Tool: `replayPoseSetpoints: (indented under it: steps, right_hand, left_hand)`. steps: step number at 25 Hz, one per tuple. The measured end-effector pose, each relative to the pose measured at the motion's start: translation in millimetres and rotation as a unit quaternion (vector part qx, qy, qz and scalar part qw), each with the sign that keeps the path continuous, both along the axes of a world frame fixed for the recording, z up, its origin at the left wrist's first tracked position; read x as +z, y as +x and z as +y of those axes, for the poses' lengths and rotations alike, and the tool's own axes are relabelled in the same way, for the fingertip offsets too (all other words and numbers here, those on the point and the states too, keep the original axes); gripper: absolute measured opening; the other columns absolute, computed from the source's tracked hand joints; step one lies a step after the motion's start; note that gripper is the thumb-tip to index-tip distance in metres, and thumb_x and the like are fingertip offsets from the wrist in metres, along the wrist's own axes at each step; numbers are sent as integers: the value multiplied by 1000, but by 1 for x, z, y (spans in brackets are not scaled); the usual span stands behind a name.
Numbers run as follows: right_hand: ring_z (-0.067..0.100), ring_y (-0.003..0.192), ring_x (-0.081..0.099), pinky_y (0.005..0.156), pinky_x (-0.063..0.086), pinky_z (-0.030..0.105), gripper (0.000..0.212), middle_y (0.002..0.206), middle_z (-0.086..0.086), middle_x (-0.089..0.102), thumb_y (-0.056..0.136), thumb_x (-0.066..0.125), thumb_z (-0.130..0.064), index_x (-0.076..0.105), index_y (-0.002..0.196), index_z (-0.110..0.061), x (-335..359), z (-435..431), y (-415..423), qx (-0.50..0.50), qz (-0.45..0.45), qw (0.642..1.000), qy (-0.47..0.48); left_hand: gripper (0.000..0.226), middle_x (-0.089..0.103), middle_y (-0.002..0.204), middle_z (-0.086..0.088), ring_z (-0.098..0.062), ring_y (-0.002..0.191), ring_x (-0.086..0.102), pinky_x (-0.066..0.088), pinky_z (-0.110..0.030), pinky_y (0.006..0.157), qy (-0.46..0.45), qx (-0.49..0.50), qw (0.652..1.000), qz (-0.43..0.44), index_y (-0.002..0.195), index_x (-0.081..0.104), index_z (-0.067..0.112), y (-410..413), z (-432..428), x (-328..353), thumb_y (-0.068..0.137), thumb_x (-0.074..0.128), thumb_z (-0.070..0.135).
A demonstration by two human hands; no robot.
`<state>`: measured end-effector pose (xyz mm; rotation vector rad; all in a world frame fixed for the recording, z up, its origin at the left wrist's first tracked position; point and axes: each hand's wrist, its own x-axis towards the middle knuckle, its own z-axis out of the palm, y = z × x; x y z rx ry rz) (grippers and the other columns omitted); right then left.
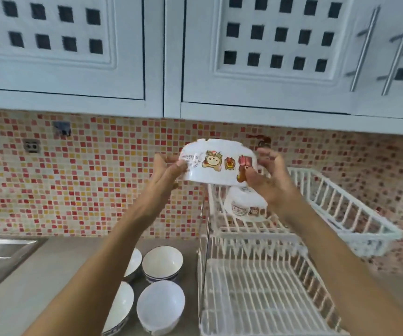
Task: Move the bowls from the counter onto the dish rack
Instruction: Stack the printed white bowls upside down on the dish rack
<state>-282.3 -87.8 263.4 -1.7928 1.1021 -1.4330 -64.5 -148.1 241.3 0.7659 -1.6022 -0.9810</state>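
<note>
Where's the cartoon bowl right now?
The cartoon bowl is upside down in mid-air, centre of view, held between the left hand and right hand, above the dish rack.

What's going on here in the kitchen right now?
A person is holding a white cartoon-printed bowl upside down in the air, left hand and right hand on either side, near the upper tier of a white dish rack. One similar bowl already sits on that tier. Four bowls wait on the counter beside the rack.
</note>
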Motion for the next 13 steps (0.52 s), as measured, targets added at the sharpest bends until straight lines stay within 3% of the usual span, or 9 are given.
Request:
replayPoseSetpoints:
  steps: [2,5,9,13]
  right_hand:
    - [-16,101,58,81,53,12,93,127,-18,50,59,63,-58,28,139,-25,9,-13,-36,-5,58,998,-8]
    - [6,129,44,105,43,36,108,144,-10,42,54,62,-67,23,147,-29,6,-40,-82,-53,161,986,6]
    - [7,131,36,113,32,41,105,147,-8,37,58,67,-58,20,148,-30,-9,-73,-122,-57,207,975,52]
    - [18,140,32,112,33,39,94,154,-2,27,73,73,-38,18,148,-28,-27,-108,-141,-23,248,961,121]
  left_hand:
    - [77,51,110,16,2,101,56,46,-22,88,-32,-31,996,-80,123,29,31,-27,-10,15,65,48,77]
    - [117,50,112,14,3,98,55,48,-18,81,-48,-45,984,-165,136,28,28,-64,-34,25,40,58,88]
    - [93,54,125,1,-21,115,57,49,-30,90,-48,-27,962,-268,138,35,20,-99,-69,22,64,73,61]
    - [86,49,141,-7,-27,120,54,46,-38,100,-11,-8,931,-365,144,32,19,-123,-95,16,74,73,46]
